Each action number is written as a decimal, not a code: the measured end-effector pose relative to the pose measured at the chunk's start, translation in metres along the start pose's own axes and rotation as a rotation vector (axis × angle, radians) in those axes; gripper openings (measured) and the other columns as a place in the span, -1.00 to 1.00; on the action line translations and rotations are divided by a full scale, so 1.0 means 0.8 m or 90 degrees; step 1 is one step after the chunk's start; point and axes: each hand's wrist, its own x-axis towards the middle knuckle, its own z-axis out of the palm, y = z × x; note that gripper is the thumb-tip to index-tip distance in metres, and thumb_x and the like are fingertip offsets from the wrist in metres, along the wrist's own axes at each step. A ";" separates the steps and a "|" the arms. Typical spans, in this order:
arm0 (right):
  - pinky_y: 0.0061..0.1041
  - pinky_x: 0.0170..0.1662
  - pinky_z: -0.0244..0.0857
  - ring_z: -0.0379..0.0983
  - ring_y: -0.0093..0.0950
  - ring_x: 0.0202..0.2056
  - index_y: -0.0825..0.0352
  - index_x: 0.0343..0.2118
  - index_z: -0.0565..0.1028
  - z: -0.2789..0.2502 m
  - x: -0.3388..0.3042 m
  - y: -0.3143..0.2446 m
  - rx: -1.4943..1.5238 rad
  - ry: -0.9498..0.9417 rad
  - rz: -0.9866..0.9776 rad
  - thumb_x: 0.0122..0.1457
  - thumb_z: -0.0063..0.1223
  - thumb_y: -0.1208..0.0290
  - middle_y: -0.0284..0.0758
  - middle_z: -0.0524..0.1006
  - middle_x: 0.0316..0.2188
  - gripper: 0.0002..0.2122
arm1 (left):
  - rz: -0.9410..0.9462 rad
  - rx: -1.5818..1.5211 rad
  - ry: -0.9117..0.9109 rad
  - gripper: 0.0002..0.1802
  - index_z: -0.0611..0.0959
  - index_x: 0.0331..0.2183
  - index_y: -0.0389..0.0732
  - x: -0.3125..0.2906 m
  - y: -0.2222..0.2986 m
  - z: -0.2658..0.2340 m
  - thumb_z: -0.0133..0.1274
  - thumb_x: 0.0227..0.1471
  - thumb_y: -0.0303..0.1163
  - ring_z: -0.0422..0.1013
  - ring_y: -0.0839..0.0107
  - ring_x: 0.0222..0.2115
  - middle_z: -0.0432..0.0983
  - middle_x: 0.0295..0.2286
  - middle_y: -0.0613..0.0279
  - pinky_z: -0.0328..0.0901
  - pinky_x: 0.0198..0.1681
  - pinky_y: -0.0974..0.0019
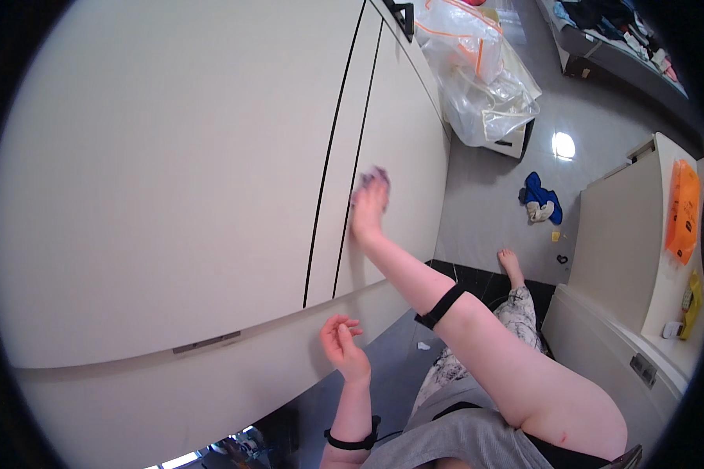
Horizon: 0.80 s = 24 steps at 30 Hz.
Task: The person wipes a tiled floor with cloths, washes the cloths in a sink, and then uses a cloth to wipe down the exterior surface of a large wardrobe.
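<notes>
My right hand [370, 211] presses a purplish cloth [378, 177] against a large white panel [188, 156], just right of two dark lines that run along it. Hand and cloth are slightly blurred, and the fingers partly cover the cloth. My left hand [342, 344] hangs near the panel's lower edge with nothing in it, its fingers loosely bent and apart. Each forearm wears a black strap.
Clear plastic bags [489, 102] sit over a box beyond the panel. Blue and beige cloths [541, 199] lie on the grey floor. To the right stands a white cabinet [614, 227] bearing an orange packet [683, 211]. My bare foot [511, 266] is on the floor.
</notes>
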 end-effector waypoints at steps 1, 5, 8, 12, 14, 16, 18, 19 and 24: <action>-0.15 0.33 -0.33 -0.27 -0.10 0.32 0.26 0.30 -0.06 0.007 -0.002 -0.064 0.024 -0.024 -0.064 0.21 -0.27 0.39 -0.09 -0.12 0.31 -0.42 | 0.008 -0.005 0.007 -0.79 0.41 -0.12 -0.28 0.005 -0.001 0.001 -0.22 0.22 -0.48 0.40 0.43 -0.30 0.41 -0.24 0.17 0.35 -0.31 0.39; 0.00 0.32 -0.47 -0.44 0.04 0.33 0.21 0.30 0.01 -0.003 -0.004 -0.250 0.041 -0.118 -0.373 0.16 -0.13 0.39 -0.08 -0.23 0.34 -0.39 | 0.021 -0.022 -0.009 -0.78 0.41 -0.11 -0.28 0.022 0.011 0.030 -0.21 0.21 -0.49 0.40 0.42 -0.27 0.42 -0.22 0.16 0.34 -0.27 0.37; -0.03 0.32 -0.40 -0.38 0.03 0.33 0.22 0.28 0.05 -0.015 -0.004 -0.269 0.002 -0.170 -0.446 0.14 -0.06 0.36 -0.07 -0.18 0.33 -0.38 | 0.040 -0.002 -0.005 -0.78 0.41 -0.11 -0.29 0.040 0.023 0.055 -0.20 0.20 -0.51 0.39 0.42 -0.24 0.42 -0.22 0.16 0.32 -0.20 0.35; -0.20 0.35 -0.39 -0.42 -0.09 0.35 0.23 0.30 -0.03 -0.011 0.026 -0.137 -0.020 -0.130 -0.200 0.18 -0.21 0.39 -0.12 -0.22 0.35 -0.40 | 0.102 0.050 0.013 -0.77 0.41 -0.09 -0.27 0.059 0.021 0.062 -0.19 0.20 -0.49 0.38 0.42 -0.22 0.43 -0.23 0.15 0.28 -0.12 0.33; -0.22 0.34 -0.37 -0.41 -0.15 0.35 0.21 0.32 -0.11 -0.021 0.042 -0.030 -0.015 -0.080 -0.057 0.23 -0.33 0.31 -0.18 -0.23 0.35 -0.41 | 0.094 0.037 0.002 -0.78 0.42 -0.10 -0.27 0.070 0.032 0.086 -0.18 0.19 -0.50 0.38 0.43 -0.20 0.43 -0.22 0.16 0.28 -0.11 0.33; -0.24 0.33 -0.29 -0.37 -0.22 0.35 0.20 0.32 -0.12 -0.037 0.056 0.066 -0.038 -0.113 0.161 0.27 -0.41 0.21 -0.27 -0.23 0.35 -0.43 | 0.088 0.034 -0.013 -0.77 0.43 -0.11 -0.27 0.081 0.036 0.108 -0.16 0.18 -0.52 0.37 0.43 -0.19 0.43 -0.21 0.17 0.28 -0.10 0.34; -0.15 0.33 -0.33 -0.21 -0.15 0.30 0.24 0.25 0.09 -0.031 0.064 0.073 0.008 -0.078 0.389 0.23 -0.32 0.16 -0.14 -0.09 0.30 -0.46 | 0.089 0.045 -0.014 -0.77 0.44 -0.11 -0.27 0.091 0.032 0.115 -0.15 0.17 -0.53 0.37 0.43 -0.19 0.43 -0.20 0.18 0.28 -0.09 0.34; -0.15 0.33 -0.34 -0.20 -0.15 0.30 0.24 0.26 0.08 -0.033 0.079 0.077 0.038 -0.085 0.438 0.22 -0.30 0.14 -0.14 -0.08 0.30 -0.45 | 0.081 0.058 -0.013 -0.77 0.44 -0.11 -0.28 0.096 0.033 0.122 -0.14 0.16 -0.53 0.37 0.43 -0.19 0.44 -0.19 0.17 0.28 -0.08 0.34; -0.16 0.32 -0.32 -0.16 -0.08 0.28 0.33 0.23 0.11 0.006 0.200 -0.077 -0.053 -0.013 -0.050 0.17 -0.20 0.21 -0.07 0.03 0.25 -0.43 | 0.109 0.152 -0.025 -0.75 0.48 -0.12 -0.28 0.123 0.039 0.149 -0.10 0.12 -0.56 0.39 0.36 -0.16 0.44 -0.17 0.16 0.28 -0.07 0.31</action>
